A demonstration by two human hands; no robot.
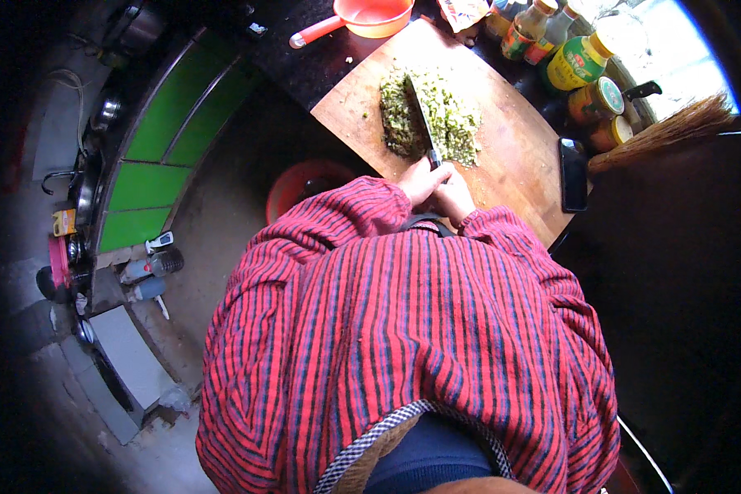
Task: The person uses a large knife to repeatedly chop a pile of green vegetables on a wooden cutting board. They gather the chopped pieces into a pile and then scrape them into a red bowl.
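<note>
My loose cloth smock [403, 321] has narrow stripes of pinkish red, black and blue, and its edge trim [375, 430] is checked in black and white. The finely chopped vegetable [453, 115] is pale green, darker green at the left. Under it, the flat rectangular cutting board [510, 140] is light brown. My long knife [421, 118] looks dark. The round scoop with handle [375, 15] is orange-red, the flat cabinet panels [148, 185] bright green, the straw broom [667, 130] yellowish brown.
</note>
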